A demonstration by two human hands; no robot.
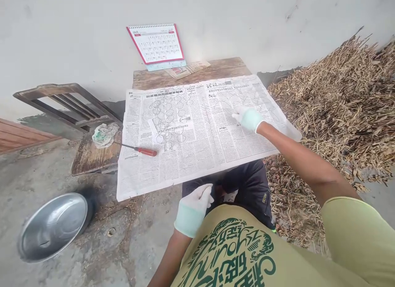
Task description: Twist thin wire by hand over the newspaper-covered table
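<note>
Both my hands wear white gloves with pale green cuffs. My right hand (248, 116) is over the right half of a spread newspaper (197, 151), its fingertips pinched together beside some thin, faint loops. Whatever is between those fingers is too small to make out. Below the paper's front edge, close to my lap, my left hand (196, 204) is closed with the thumb against the curled fingers; its inside is hidden. Several thin dark loops (159, 112) lie on the paper's left half around a small white strip (153, 130). A red-handled screwdriver (146, 151) rests at the left edge.
Under the newspaper stands a wooden table (225, 65), with a desk calendar (157, 44) at its back against the wall. Left is a wooden chair (89, 155) holding a crumpled plastic bag (105, 135). A metal basin (55, 227) sits on the floor. Dried stalks (336, 110) are heaped at right.
</note>
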